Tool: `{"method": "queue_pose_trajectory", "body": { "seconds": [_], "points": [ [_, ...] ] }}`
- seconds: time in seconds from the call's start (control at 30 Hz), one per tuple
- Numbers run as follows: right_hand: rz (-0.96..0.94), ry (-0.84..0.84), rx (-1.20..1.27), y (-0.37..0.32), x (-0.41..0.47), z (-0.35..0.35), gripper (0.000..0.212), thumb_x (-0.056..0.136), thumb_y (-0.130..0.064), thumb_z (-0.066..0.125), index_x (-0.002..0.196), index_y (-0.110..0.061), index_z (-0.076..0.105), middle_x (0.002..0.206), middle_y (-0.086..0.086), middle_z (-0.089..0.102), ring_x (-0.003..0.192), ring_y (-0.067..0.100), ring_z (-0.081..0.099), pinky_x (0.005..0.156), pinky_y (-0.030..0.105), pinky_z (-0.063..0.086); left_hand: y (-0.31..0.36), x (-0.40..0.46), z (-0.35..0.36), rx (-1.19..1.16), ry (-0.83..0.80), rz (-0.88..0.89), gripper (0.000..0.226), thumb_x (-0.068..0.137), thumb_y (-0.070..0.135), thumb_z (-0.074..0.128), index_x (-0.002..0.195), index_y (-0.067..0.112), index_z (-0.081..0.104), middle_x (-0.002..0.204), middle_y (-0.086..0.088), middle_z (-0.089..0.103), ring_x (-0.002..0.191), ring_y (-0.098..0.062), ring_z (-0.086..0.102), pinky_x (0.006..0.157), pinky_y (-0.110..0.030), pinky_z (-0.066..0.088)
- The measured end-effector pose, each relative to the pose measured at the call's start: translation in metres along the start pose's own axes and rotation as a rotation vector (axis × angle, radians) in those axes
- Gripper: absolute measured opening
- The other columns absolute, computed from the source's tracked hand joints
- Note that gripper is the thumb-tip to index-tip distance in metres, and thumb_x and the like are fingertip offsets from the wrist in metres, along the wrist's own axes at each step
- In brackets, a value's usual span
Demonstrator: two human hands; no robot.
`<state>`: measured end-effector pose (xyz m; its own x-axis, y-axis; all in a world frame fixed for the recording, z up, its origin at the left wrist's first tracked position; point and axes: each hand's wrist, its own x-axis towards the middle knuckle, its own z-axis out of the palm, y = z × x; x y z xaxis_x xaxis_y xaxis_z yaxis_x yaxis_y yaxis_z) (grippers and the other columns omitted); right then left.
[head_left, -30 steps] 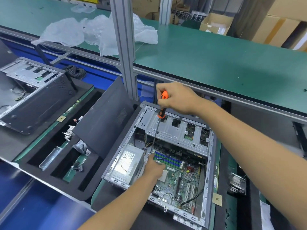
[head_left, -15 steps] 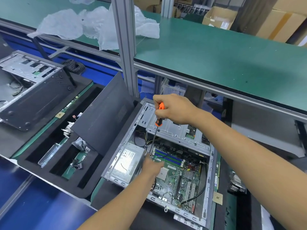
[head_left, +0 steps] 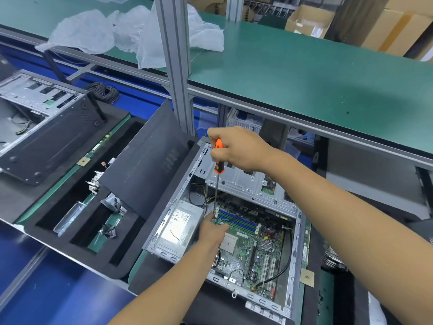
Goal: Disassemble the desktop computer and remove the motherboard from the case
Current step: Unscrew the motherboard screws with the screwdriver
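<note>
The open computer case (head_left: pixel 295 233) lies on its side on a black foam mat (head_left: pixel 161 275) at the near edge of the work area. The motherboard (head_left: pixel 251 249) sits inside it, flat on the case floor, beside the grey power supply (head_left: pixel 179 225). The left hand (head_left: pixel 213 231) reaches down into the case at the board's upper-left corner, near the blue memory slots (head_left: pixel 236 220); its fingers appear to pinch around the screwdriver tip, though the contact point is hidden. The right hand (head_left: pixel 239 148) is above, fingers curled tightly round the orange and black handle of the screwdriver (head_left: pixel 218 170), whose shaft stands nearly upright, tip down at the board. Left of the case, a black side panel (head_left: pixel 145 165) leans tilted. Beyond, a green tabletop (head_left: pixel 304 73) carries crumpled clear plastic sheeting (head_left: pixel 126 31).
</note>
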<state>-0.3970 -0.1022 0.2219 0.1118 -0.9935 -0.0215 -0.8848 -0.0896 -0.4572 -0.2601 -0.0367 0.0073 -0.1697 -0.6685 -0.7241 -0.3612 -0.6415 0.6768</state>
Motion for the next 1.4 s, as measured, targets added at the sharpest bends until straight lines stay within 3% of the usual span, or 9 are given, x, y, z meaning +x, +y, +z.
{"method": "queue_pose_trajectory", "body": {
  "seconds": [0.2, 0.37, 0.63, 0.9, 1.03, 1.1, 1.2, 1.3, 1.4],
  "points": [
    [0.000, -0.009, 0.018, 0.000, 0.003, 0.003, 0.023, 0.083, -0.031, 0.062, 0.075, -0.025, 0.041, 0.070, 0.000, 0.061, 0.070, 0.027, 0.057, 0.059, 0.035, 0.042, 0.002, -0.001, 0.000, 0.002, 0.020, -0.016, 0.080, 0.087, -0.001, 0.068, 0.156, 0.014, 0.030, 0.141, -0.015, 0.052, 0.115, -0.029, 0.063, 0.096, -0.031, 0.051],
    [0.003, 0.002, 0.021, 0.001, 0.004, 0.003, 0.021, 0.083, -0.032, 0.061, 0.076, -0.026, 0.042, 0.072, -0.002, 0.063, 0.070, 0.024, 0.057, 0.057, 0.031, 0.037, -0.001, 0.003, 0.002, 0.000, 0.023, -0.028, 0.077, 0.089, 0.001, 0.066, 0.156, 0.013, 0.029, 0.084, -0.005, 0.056, 0.050, -0.006, 0.043, 0.047, -0.015, 0.046],
    [0.045, -0.064, 0.028, -0.011, 0.004, -0.001, 0.021, 0.084, -0.029, 0.063, 0.076, -0.024, 0.044, 0.066, -0.005, 0.053, 0.061, 0.016, 0.047, 0.059, 0.033, 0.038, 0.001, 0.004, 0.001, 0.034, 0.022, -0.083, 0.074, 0.089, 0.007, 0.068, 0.154, 0.011, 0.033, 0.138, -0.015, 0.055, 0.130, -0.038, 0.053, 0.110, -0.047, 0.044],
    [0.108, 0.026, -0.049, -0.021, 0.008, 0.005, 0.019, 0.088, -0.033, 0.058, 0.077, -0.022, 0.047, 0.071, 0.002, 0.051, 0.061, 0.018, 0.042, 0.056, 0.031, 0.035, 0.000, 0.007, 0.001, 0.049, 0.021, -0.096, 0.074, 0.089, 0.008, 0.071, 0.154, 0.011, 0.034, 0.133, -0.015, 0.058, 0.124, -0.034, 0.058, 0.103, -0.039, 0.050],
    [0.165, 0.036, 0.015, -0.019, 0.011, 0.007, 0.026, 0.088, -0.033, 0.059, 0.071, -0.021, 0.044, 0.067, 0.003, 0.049, 0.066, 0.025, 0.048, 0.055, 0.031, 0.036, 0.000, 0.005, 0.003, 0.098, 0.064, -0.055, 0.057, 0.095, 0.004, 0.062, 0.148, 0.006, 0.042, 0.098, -0.005, 0.062, 0.067, -0.012, 0.053, 0.052, -0.018, 0.044],
    [0.182, 0.044, 0.038, -0.018, 0.013, 0.007, 0.026, 0.088, -0.033, 0.060, 0.071, -0.020, 0.045, 0.066, 0.003, 0.050, 0.064, 0.026, 0.050, 0.054, 0.031, 0.037, 0.000, 0.007, 0.004, -0.047, 0.222, -0.013, 0.039, 0.099, 0.007, 0.055, 0.137, 0.005, 0.054, 0.094, -0.004, 0.057, 0.066, -0.013, 0.048, 0.054, -0.019, 0.041],
    [0.180, 0.069, 0.050, -0.019, 0.013, 0.010, 0.025, 0.086, -0.034, 0.061, 0.072, -0.020, 0.046, 0.063, 0.000, 0.049, 0.055, 0.020, 0.046, 0.052, 0.030, 0.037, -0.008, 0.015, 0.002, 0.754, 0.127, 0.165, 0.029, 0.099, 0.007, 0.048, 0.124, 0.009, 0.063, 0.089, -0.005, 0.057, 0.072, -0.018, 0.049, 0.068, -0.025, 0.044],
    [0.174, 0.115, 0.080, -0.018, 0.005, 0.012, 0.026, 0.079, -0.038, 0.064, 0.071, -0.021, 0.047, 0.059, -0.005, 0.049, 0.053, 0.015, 0.046, 0.052, 0.031, 0.040, 0.005, 0.006, 0.008, 0.289, 0.166, 0.127, 0.028, 0.103, 0.012, 0.045, 0.126, 0.001, 0.055, 0.105, -0.013, 0.067, 0.090, -0.025, 0.065, 0.066, -0.022, 0.047],
    [0.239, 0.270, 0.294, -0.009, -0.013, 0.008, 0.026, 0.073, -0.041, 0.067, 0.068, -0.021, 0.052, 0.053, -0.008, 0.056, 0.046, 0.006, 0.051, 0.052, 0.031, 0.046, 0.010, -0.004, 0.005, 0.357, 0.183, 0.197, 0.027, 0.105, 0.017, 0.046, 0.129, 0.005, 0.047, 0.091, -0.009, 0.064, 0.067, -0.015, 0.058, 0.049, -0.024, 0.043]
  ]
}}
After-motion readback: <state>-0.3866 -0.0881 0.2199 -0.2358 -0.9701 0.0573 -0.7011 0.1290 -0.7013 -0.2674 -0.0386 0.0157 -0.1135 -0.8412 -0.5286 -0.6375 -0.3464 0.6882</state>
